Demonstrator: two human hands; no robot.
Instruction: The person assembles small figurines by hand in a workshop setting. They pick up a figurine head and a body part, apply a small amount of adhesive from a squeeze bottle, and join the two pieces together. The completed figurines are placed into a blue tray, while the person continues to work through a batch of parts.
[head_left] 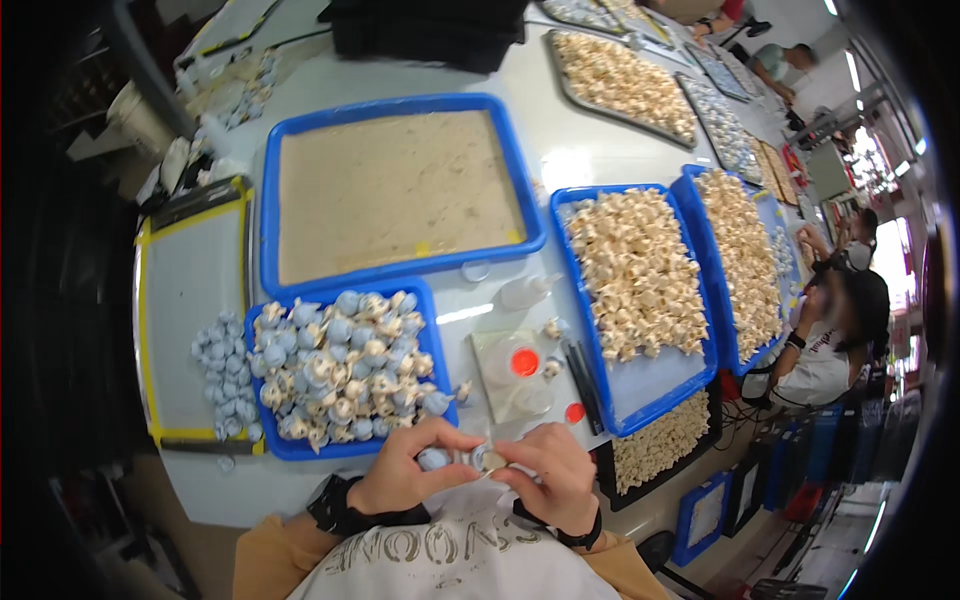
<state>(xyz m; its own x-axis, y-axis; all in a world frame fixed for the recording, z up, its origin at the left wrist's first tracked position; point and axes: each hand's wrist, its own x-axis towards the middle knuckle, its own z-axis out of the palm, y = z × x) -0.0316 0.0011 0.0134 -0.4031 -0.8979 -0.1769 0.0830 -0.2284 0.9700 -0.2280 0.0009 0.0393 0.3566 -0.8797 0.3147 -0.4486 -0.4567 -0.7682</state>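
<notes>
My left hand point(405, 472) is closed on a small blue-and-cream figure part point(433, 459), thumb and fingers pinched round it. Close beside it, my right hand point(555, 470) pinches a small pale piece point(490, 460) between thumb and fingers. The two pieces meet or nearly meet in front of my chest; I cannot tell whether they are joined. Just past my left hand stands a blue tray point(437, 335) heaped with blue-and-cream parts point(340, 375). Ahead of my hands, a pale board point(490, 350) carries small containers, one with an orange-red disc point(524, 362).
Loose blue parts point(225, 370) lie left of the tray. A large blue tray point(268, 200) with a brown lining is at the back. Cream parts fill two blue trays point(640, 270) on the right. A white bottle point(525, 291) and dark sticks point(582, 388) lie between. Other people point(825, 340) sit at right.
</notes>
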